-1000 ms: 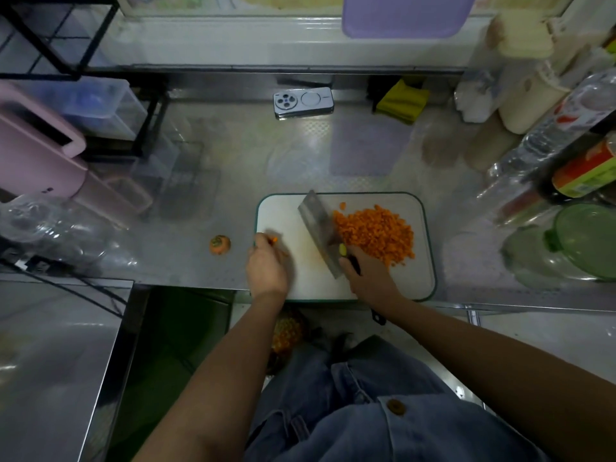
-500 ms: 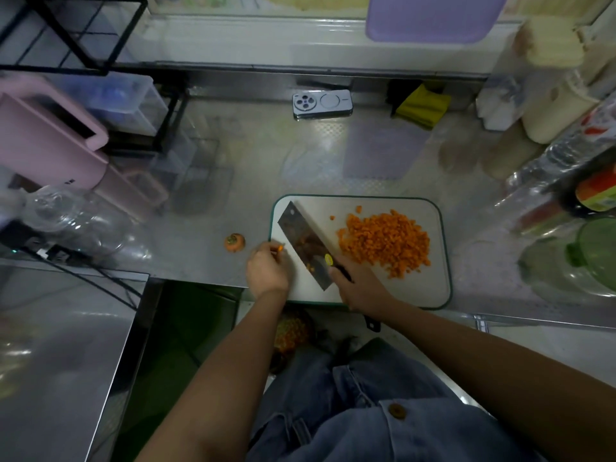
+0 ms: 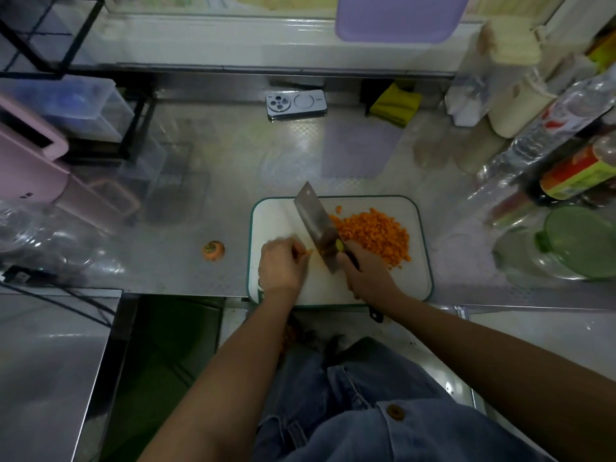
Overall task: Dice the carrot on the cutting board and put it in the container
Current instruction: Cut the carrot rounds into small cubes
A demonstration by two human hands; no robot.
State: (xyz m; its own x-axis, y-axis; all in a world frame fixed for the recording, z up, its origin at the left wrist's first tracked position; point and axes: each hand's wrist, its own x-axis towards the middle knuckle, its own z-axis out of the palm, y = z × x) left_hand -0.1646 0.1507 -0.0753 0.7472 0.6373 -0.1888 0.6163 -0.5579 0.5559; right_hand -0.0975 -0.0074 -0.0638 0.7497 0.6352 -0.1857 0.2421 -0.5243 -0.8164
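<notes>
A person's two hands work close together but not touching over the near half of a cutting board. The right hand (image 3: 365, 271) is wrapped around the dark handle of a cleaver (image 3: 315, 221). The left hand (image 3: 281, 265), blurred, has its fingers curled down on a small carrot piece (image 3: 306, 252) just left of the blade.

The steel counter (image 3: 200, 195) runs the width of the kitchen nook. A pink appliance (image 3: 30, 161) sits at its left edge and a lilac board (image 3: 400, 18) hangs against the back wall.

The white cutting board (image 3: 413, 281), rimmed in green, lies at the counter's front edge, straight ahead of the person.

A clear container with a green lid (image 3: 580, 241) stands to the right of the board, apart from it, below a row of bottles.

The cleaver's blade slants from the board's far edge down toward the right hand, with its flat side facing up and left.

The diced carrot (image 3: 373, 235) is heaped on the right half of the board, and the pile's left edge touches the blade.

A phone (image 3: 296, 104) lies face down near the back wall, with a folded yellow cloth (image 3: 395, 103) to its right.

A cut-off carrot top (image 3: 213, 250) rests on the counter, left of the board and clear of it.
</notes>
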